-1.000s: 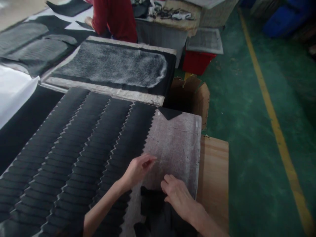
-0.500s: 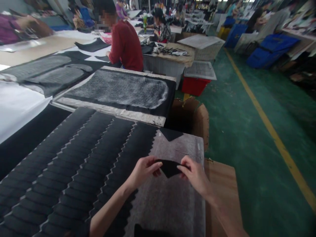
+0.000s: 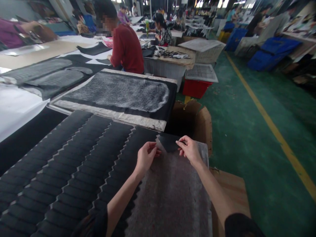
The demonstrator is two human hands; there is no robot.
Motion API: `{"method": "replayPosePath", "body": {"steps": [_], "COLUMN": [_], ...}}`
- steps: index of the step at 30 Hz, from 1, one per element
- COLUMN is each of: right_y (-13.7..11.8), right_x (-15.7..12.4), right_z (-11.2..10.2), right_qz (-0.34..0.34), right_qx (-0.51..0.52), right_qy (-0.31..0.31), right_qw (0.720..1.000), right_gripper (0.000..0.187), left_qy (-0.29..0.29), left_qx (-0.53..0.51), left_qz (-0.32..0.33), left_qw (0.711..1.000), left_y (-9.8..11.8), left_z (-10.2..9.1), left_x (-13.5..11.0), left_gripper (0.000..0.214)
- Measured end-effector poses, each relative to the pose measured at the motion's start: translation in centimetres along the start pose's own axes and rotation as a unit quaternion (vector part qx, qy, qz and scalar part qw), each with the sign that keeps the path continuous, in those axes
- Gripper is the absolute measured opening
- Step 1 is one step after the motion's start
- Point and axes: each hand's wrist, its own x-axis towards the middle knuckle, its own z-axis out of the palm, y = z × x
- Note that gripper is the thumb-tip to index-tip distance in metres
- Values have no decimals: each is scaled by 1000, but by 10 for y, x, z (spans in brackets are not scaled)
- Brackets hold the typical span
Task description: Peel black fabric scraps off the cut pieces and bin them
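A dark, pointed fabric piece [image 3: 169,142] lies at the far end of the grey board [image 3: 172,197], its tip toward me. My left hand [image 3: 146,157] hovers just left of it, fingers loosely curled and apart, with grey board showing between them and the piece. At the piece's right end, my right hand [image 3: 189,150] has thumb and forefinger pinched around a dark sliver that looks like its corner. Left of the board run several rows of overlapping black fabric pieces [image 3: 93,171] with zigzag edges.
Beyond the rows stands a board with black, whitish-marked fabric [image 3: 123,90]. An opened cardboard box [image 3: 204,123] sits beside the table's right edge. A person in a red top [image 3: 128,49] works across the table. Green floor [image 3: 237,131] with a yellow line lies right.
Both hands have moved away from me to the board's far end. The black piece held between them now lies there, over the earlier one. My left fingers have come off it.
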Motion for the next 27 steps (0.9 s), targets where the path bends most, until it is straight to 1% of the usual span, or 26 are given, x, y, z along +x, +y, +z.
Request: {"method": "replayPosePath", "body": {"steps": [3,7,14,17,19,20,22,23,25,27], "right_y": [-4,-9,-5,-5,-6,-6,-7,-7,-7,-6], "right_x": [1,4,12,13,14,14,14,14,15,15], "right_z": [1,1,3,2,1,0,0,0,-1,-1], "right_qz": [-3,-24,-22,-20,-17,-15,-13,-11,-9,-6], "right_qx": [-44,-113,-139,-136,-136,-137,-135,-133,-127,-121], "right_qy": [13,22,11,4,0,-2,-5,-7,-10,-10], "right_qw": [999,993,990,990,991,990,991,991,992,993], "right_gripper": [28,21,19,17,17,17,17,17,17,16], "left_qy": [-15,-27,-40,-40,-41,-46,-59,-65,-73,-77], "left_qx": [14,35,46,50,75,102,179,227,321,401], "left_qz": [16,38,54,57,77,99,163,201,269,314], "left_qw": [1000,998,997,996,993,989,968,951,905,857], "left_y": [-5,-6,-6,-5,-1,1,7,9,11,9], "left_z": [-2,-1,-3,-2,-1,0,1,2,4,5], "left_x": [-4,-5,-4,-8,-14,-17,-20,-21,-18,-11], "left_gripper": [24,22,24,23,20,20,23,25,29,32]}}
